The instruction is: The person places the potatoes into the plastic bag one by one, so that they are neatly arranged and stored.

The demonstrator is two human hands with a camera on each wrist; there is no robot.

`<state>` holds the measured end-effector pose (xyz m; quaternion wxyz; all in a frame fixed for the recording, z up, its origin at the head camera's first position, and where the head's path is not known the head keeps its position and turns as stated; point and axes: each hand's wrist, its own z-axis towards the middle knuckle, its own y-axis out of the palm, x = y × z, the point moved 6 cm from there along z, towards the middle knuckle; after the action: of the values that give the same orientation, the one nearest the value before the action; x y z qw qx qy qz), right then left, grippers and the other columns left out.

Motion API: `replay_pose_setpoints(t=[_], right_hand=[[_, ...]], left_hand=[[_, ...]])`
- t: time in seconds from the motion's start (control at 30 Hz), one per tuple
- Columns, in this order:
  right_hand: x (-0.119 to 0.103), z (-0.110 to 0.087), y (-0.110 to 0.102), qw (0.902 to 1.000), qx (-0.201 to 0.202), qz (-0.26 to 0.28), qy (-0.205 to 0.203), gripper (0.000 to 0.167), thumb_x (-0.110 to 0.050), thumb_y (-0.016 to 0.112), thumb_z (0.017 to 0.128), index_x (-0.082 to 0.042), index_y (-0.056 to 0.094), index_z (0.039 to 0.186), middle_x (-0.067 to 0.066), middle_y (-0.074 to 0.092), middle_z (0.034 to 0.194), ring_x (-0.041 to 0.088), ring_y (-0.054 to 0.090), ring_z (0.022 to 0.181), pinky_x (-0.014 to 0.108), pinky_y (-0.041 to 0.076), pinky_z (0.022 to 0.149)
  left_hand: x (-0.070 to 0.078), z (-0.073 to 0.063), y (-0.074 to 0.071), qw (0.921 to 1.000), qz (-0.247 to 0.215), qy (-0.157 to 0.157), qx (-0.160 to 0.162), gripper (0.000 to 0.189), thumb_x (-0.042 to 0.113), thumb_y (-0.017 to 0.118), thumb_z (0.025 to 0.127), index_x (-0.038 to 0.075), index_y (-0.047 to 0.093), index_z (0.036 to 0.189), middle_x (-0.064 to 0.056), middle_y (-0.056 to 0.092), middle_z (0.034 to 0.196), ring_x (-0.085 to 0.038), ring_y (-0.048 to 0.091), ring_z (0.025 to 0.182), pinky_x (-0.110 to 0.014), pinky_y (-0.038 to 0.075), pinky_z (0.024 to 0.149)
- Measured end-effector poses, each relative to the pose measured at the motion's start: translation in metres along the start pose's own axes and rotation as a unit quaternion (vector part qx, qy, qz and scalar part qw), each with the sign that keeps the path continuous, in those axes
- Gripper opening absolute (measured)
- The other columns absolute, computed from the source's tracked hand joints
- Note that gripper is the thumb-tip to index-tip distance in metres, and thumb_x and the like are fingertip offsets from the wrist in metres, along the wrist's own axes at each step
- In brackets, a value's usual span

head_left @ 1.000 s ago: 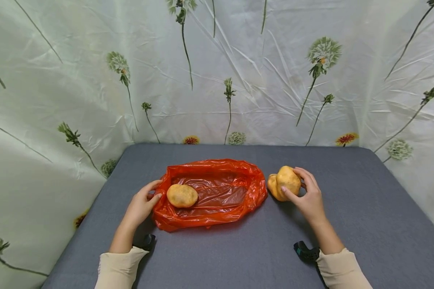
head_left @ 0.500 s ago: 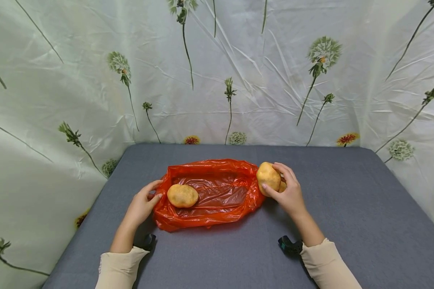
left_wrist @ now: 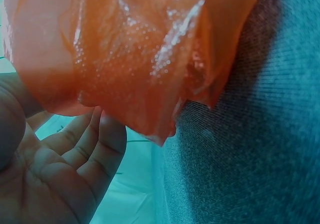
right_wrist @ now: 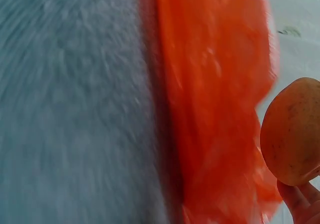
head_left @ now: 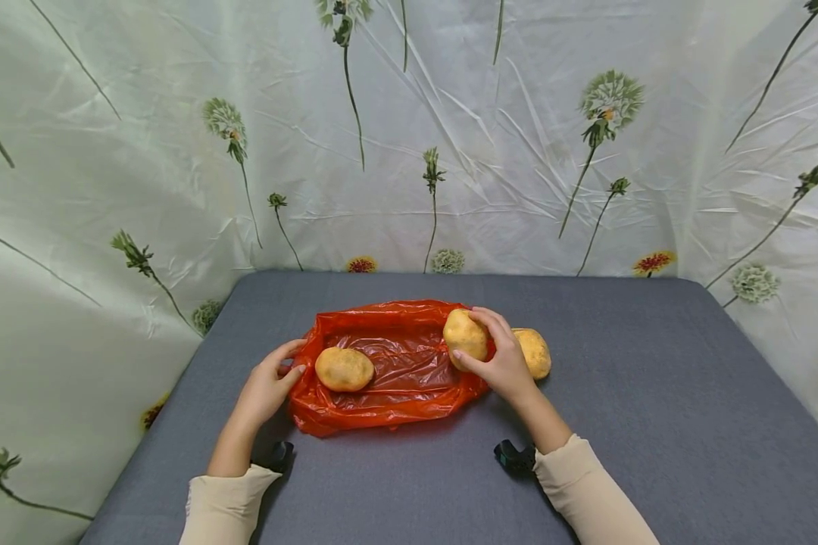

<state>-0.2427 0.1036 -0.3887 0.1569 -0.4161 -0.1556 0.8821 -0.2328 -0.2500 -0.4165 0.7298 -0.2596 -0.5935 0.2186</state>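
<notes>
An orange-red plastic bag [head_left: 395, 415] lies opened wide, with one potato [head_left: 344, 369] inside at its left end. At that end my left hand [head_left: 264, 390] holds the bag's edge between thumb and fingers; the left wrist view has the fingertips [left_wrist: 112, 126] against the thin plastic [left_wrist: 135, 49]. My right hand [head_left: 507, 367] grips a second potato [head_left: 465, 335] over the bag's right end. In the right wrist view this potato [right_wrist: 292, 131] shows above the bag's side [right_wrist: 215, 99]. A third potato [head_left: 533, 353] rests on the table to the right, partly behind the right hand.
A grey cloth-covered table [head_left: 654, 393] bears everything. Behind and to the left hangs a pale curtain [head_left: 518, 151] with a dandelion print. A dark strap-on device [head_left: 514, 456] is on the right wrist, another [head_left: 276, 456] on the left.
My right hand has carried its potato leftward, from beside the other potato on the right to over the bag. The left hand and the bag have stayed put.
</notes>
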Motion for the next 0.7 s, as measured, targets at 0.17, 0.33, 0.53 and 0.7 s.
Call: replay_pose_setpoints(t=[0.17,0.33,0.53,0.7], right_hand=[[0.000,0.006,0.020,0.9995,-0.029,-0.009,-0.004,0.060,-0.016,0.078,0.068,-0.006,0.052,0.121,0.013,0.046,0.125,0.021,0.038,0.119,0.043,0.031,0.094],[0.000,0.011,0.038,0.9980,-0.061,-0.016,-0.005,0.058,-0.019,0.077,0.070,-0.008,0.052,0.120,0.012,0.046,0.125,0.022,0.040,0.117,0.044,0.036,0.091],[-0.003,0.015,0.059,0.9960,-0.089,-0.008,0.005,0.056,-0.020,0.078,0.069,-0.009,0.053,0.119,0.011,0.047,0.123,0.021,0.043,0.113,0.042,0.038,0.088],[-0.003,0.018,0.076,0.9923,-0.122,-0.008,0.021,0.056,-0.021,0.077,0.070,-0.009,0.052,0.119,0.008,0.047,0.123,0.018,0.045,0.111,0.038,0.040,0.087]], left_hand=[[0.000,0.000,0.000,1.0000,0.001,0.000,-0.001,0.041,0.007,0.057,0.088,0.007,0.046,0.128,-0.022,0.052,0.116,-0.027,0.060,0.083,-0.034,0.048,0.062],[0.000,0.000,-0.001,1.0000,-0.005,0.001,-0.001,0.041,0.006,0.057,0.088,0.007,0.047,0.127,-0.022,0.052,0.116,-0.028,0.060,0.084,-0.034,0.048,0.063],[0.001,0.000,-0.001,1.0000,-0.007,0.002,-0.002,0.041,0.006,0.057,0.088,0.006,0.046,0.127,-0.022,0.052,0.116,-0.027,0.060,0.083,-0.032,0.047,0.062],[0.002,-0.001,-0.001,1.0000,-0.004,0.002,-0.003,0.041,0.005,0.056,0.088,0.006,0.046,0.128,-0.022,0.052,0.115,-0.027,0.060,0.083,-0.032,0.047,0.062]])
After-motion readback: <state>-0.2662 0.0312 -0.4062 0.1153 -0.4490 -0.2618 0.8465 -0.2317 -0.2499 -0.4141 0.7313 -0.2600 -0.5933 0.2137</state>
